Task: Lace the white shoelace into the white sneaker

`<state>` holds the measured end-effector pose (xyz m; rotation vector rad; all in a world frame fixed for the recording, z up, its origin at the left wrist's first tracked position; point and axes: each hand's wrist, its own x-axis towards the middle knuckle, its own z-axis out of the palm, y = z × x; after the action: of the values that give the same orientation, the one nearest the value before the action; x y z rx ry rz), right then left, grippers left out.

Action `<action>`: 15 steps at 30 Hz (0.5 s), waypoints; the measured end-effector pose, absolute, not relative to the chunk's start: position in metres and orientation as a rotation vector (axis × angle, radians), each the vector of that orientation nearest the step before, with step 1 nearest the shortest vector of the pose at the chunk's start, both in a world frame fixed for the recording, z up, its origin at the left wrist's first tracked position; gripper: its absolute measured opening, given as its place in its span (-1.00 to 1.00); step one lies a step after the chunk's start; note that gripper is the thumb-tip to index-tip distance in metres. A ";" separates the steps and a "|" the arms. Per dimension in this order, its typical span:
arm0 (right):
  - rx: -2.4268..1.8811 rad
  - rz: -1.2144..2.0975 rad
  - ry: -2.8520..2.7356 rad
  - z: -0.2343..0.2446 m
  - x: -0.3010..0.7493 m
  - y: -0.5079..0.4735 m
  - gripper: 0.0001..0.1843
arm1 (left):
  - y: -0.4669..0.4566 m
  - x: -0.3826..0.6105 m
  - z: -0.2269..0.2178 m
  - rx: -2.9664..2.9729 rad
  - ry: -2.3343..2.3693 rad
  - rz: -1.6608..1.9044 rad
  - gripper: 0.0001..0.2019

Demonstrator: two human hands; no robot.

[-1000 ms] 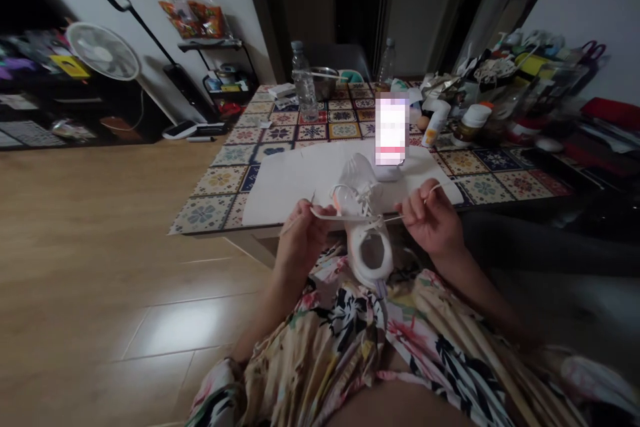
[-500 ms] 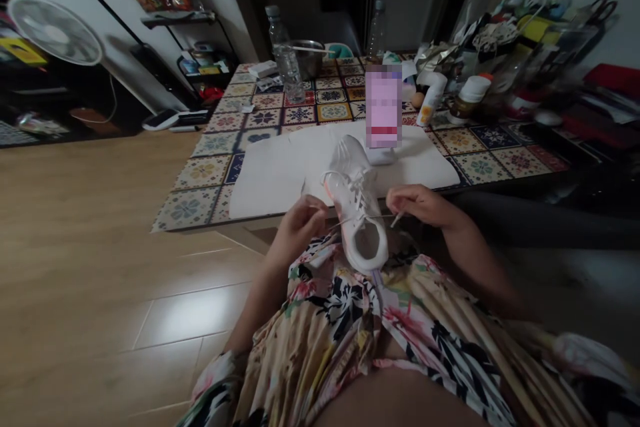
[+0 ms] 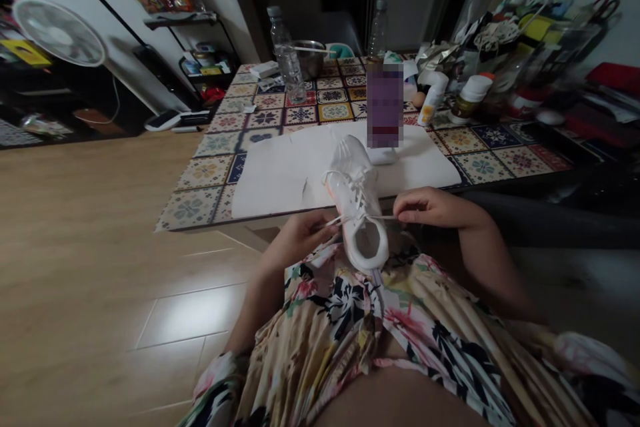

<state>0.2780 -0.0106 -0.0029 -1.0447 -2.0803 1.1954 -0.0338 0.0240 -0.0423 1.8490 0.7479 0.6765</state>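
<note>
White sneaker (image 3: 359,207) | upright on my floral dress (image 3: 345,307), toe toward the table (image 3: 200,207) | left hand (image 3: 303,237): fingers closed, pinching a lace (image 3: 333,221) | right hand (image 3: 433,208): fingers closed, pinching that lace's other side

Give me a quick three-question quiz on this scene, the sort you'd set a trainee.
1. True or false: the left hand and right hand both pinch the white shoelace.
2. The toe of the white sneaker points (a) towards the tiled table or (b) towards the person?
3. What stands just left of the steel bowl in the view?

Key: 1 true; 2 a; 3 a clear plastic bottle.
</note>
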 end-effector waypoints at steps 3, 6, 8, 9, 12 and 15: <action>-0.980 1.227 -2.091 -0.002 0.282 -0.011 -0.74 | 0.028 -0.036 -0.046 1.869 0.779 0.657 -0.73; -0.845 1.241 -2.049 -0.004 0.281 -0.009 -0.78 | 0.030 -0.038 -0.042 1.924 0.746 0.691 -0.75; -0.733 1.224 -1.977 -0.006 0.275 -0.008 -0.81 | 0.031 -0.040 -0.037 1.967 0.693 0.747 -0.77; -0.686 1.217 -1.920 -0.007 0.271 -0.008 -0.80 | 0.031 -0.041 -0.035 1.982 0.647 0.765 -0.77; -0.597 1.274 -1.677 -0.013 0.252 -0.009 -0.70 | 0.030 -0.044 -0.031 1.958 0.481 0.819 -0.74; -0.584 1.387 -1.367 -0.019 0.228 -0.011 -0.62 | 0.026 -0.044 -0.027 1.916 0.405 0.952 -0.73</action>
<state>0.2285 -0.0115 -0.0192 -0.5840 -1.3674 1.3867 -0.0436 0.0257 -0.0265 1.9165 0.4046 0.9518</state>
